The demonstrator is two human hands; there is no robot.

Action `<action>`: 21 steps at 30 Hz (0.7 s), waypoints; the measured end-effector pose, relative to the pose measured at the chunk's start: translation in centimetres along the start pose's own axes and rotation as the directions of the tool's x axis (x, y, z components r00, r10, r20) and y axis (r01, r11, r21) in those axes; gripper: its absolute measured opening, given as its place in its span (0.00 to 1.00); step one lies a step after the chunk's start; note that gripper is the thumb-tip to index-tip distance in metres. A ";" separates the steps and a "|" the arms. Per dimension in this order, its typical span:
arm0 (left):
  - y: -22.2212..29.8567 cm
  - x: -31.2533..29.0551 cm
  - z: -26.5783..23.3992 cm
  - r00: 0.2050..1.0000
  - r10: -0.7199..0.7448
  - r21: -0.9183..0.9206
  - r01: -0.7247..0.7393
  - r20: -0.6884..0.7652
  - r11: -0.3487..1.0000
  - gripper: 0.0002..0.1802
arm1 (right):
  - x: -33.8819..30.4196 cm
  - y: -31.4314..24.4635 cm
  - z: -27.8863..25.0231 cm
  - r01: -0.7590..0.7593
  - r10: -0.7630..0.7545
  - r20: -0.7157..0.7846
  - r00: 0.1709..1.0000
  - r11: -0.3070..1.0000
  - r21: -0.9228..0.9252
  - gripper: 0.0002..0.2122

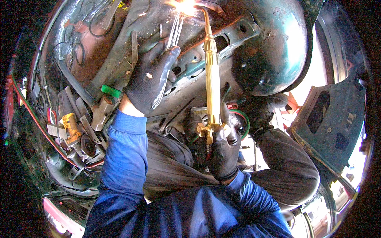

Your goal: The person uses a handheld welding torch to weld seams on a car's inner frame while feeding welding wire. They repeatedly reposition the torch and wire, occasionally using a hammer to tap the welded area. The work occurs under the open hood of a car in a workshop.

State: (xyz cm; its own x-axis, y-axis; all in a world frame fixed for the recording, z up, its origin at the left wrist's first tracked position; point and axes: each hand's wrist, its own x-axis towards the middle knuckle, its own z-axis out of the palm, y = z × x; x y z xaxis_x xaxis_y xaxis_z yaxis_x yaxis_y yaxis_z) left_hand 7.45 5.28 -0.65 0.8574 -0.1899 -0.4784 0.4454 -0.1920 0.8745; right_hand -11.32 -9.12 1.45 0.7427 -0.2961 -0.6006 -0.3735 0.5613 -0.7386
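The step in hand looked to be joining or heating metal: the torch point(213, 79) stood nearly upright in view, its bent tip at a white-orange glow point(185, 7), and the rods point(175, 31) reached the same spot from just left of it. The right hand point(225, 152) was wrapped round the torch's lower end by its valves; the left hand point(151, 75), left of the torch, was closed round the rods (how tightly, I could not tell). The next move seemed to call for a steady tip and rods kept close to the heat. The torch was smooth brass, a straight tube with a thin curved neck; the rods were slender, straight and pale. Both gloves were black, the left one's knitted back flecked with debris. Right of the torch's tip bulged a glossy, rounded dome point(283, 47) of greenish metal, and behind the torch ran a scuffed rail point(238, 33) punched with holes. Well left of the torch lay a yellow grinder point(72, 126) with a round, dark disc, near a thin red-and-green hose point(39, 125).
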 end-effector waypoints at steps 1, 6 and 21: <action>0.1 0.0 0.0 1.000 -0.018 0.004 0.018 0.002 1.000 0.21 | 0.0 -0.1 0.0 -0.008 0.008 0.015 1.000 1.000 0.006 0.27; 0.2 0.1 0.1 0.999 -0.049 0.017 0.049 0.002 0.999 0.23 | 0.0 0.3 -0.4 -0.005 0.004 -0.016 1.000 1.000 -0.009 0.27; -0.3 0.2 -0.3 1.000 -0.002 0.004 0.001 0.024 1.000 0.22 | 0.1 -0.1 -0.1 -0.058 0.054 0.025 0.998 0.976 0.211 0.29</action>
State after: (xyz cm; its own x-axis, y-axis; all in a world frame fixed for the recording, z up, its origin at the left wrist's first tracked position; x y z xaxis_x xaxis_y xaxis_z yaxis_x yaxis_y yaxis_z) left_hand 7.54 5.61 -0.96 0.8503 -0.2125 -0.4815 0.4456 -0.1964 0.8735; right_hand -11.22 -9.31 1.46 0.7350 -0.2461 -0.6319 -0.2903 0.7278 -0.6212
